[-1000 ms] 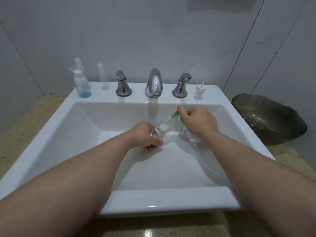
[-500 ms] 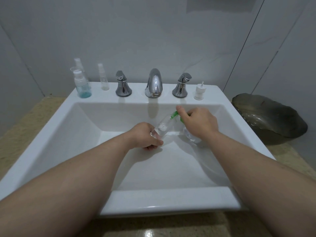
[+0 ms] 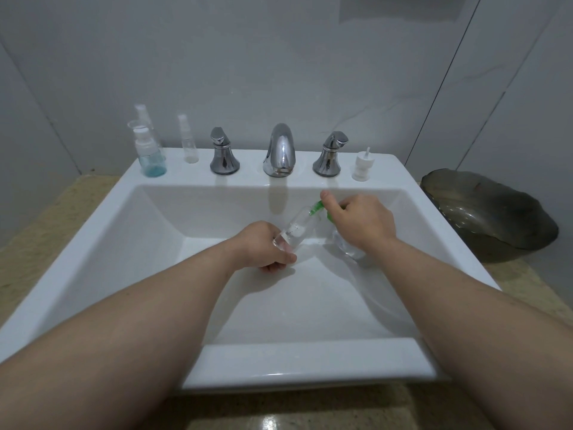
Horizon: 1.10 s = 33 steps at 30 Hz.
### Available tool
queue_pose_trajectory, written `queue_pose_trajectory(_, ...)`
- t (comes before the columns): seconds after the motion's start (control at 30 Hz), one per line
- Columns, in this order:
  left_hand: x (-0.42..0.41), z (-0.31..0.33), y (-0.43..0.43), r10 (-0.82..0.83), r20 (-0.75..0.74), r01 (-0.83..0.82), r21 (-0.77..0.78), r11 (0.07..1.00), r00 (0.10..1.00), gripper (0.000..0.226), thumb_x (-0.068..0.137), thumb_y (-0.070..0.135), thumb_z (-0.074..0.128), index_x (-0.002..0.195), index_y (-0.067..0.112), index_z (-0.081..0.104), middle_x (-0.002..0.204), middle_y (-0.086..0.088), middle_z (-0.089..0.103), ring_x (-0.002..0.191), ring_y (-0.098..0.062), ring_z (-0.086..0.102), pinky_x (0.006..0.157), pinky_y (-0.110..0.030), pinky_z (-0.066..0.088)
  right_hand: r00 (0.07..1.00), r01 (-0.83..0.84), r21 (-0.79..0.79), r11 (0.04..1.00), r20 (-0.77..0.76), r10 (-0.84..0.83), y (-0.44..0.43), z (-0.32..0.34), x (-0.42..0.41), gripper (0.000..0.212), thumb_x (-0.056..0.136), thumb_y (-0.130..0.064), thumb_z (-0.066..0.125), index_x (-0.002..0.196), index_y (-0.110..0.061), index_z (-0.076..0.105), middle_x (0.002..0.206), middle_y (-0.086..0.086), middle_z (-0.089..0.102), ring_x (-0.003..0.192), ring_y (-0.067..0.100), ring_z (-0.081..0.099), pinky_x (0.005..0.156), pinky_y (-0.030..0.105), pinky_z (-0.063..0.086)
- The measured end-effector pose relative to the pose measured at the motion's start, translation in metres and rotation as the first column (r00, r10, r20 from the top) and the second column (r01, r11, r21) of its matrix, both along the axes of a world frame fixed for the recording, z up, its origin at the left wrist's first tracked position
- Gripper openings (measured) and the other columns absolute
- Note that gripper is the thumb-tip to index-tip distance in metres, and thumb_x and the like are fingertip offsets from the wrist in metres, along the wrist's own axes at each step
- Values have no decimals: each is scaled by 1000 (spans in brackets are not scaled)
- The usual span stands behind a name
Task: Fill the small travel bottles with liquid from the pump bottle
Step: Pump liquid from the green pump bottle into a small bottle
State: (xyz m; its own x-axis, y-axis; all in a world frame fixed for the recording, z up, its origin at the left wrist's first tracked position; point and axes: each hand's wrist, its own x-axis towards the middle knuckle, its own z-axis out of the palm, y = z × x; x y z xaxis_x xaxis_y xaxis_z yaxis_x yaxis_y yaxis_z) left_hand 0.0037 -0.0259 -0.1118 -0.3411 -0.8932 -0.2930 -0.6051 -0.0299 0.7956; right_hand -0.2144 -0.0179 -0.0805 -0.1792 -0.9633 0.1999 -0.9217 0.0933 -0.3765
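Forearms reached over the front rim of the white sink (image 3: 310, 361) into the basin, where the left hand (image 3: 263, 246) curled its fingers around a clear travel bottle (image 3: 294, 231), tilted mouth-up toward the green nozzle (image 3: 317, 207). Just beyond, the right hand (image 3: 362, 225) gripped the pump bottle (image 3: 347, 248), thumb on top; slow, short presses with mouth tight against nozzle would likely prevent spills. Other small bottles (image 3: 150, 156) stood on the back ledge.

We see a speckled beige surface (image 3: 46, 231) carrying a white sink (image 3: 93, 243) and, near its right edge, a dark wavy bowl (image 3: 496, 218) just beside the sink. Along the sink's back rim stand, from the left corner: a blue-liquid bottle (image 3: 151, 159), a tall clear bottle (image 3: 142, 114) behind it, a slim clear bottle (image 3: 189, 141), a left handle (image 3: 224, 156), a spout (image 3: 279, 150), a right handle (image 3: 329, 155) and a white pump cap (image 3: 362, 166).
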Motion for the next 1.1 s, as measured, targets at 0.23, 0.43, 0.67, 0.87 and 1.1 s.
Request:
queue_pose_trajectory(0.23,-1,1,1,0,1,0,4,1000,1000,22,84,13,82,97,-1,71,59,0,70,51,-15,63,54,-25,55,999,2,8,1000,39,-3,-1,2,2,69,97,-63,37,63,-9,63,59,2,63,69,25,59,60,33,38)
queue_pose_trajectory(0.43,-1,2,2,7,10,-7,3,1000,1000,24,84,13,82,100,-1,71,53,4,67,45,-10,61,50,-22,52,999,7,-9,1000,47,-6,0,2,3,67,97,-58,39,64,-6,64,54,0,61,61,18,57,55,30,35)
queue_pose_trajectory(0.67,-1,0,1,3,17,-3,10,1000,1000,24,84,14,83,101,1,71,57,2,69,48,-11,63,53,-24,53,998,-1,6,1000,70,1,2,4,4,61,97,-53,41,57,-9,56,48,-1,55,56,19,52,53,31,32)
queue_pose_trajectory(0.87,-1,-1,0,-9,26,9,5,1000,1000,24,84,14,82,100,0,71,56,3,69,49,-12,63,54,-25,54,996,-7,2,1000,86,7,3,5,4,60,96,-51,44,52,-10,46,40,-3,46,53,21,48,51,31,28)
queue_pose_trajectory(1.1,0,0,1,-6,13,6,10,1000,1000,22,85,15,82,99,3,70,65,-3,71,51,-13,64,52,-23,53,1000,2,4,1000,31,-2,5,4,3,79,98,-74,34,53,-12,54,51,0,59,56,14,55,53,32,31)
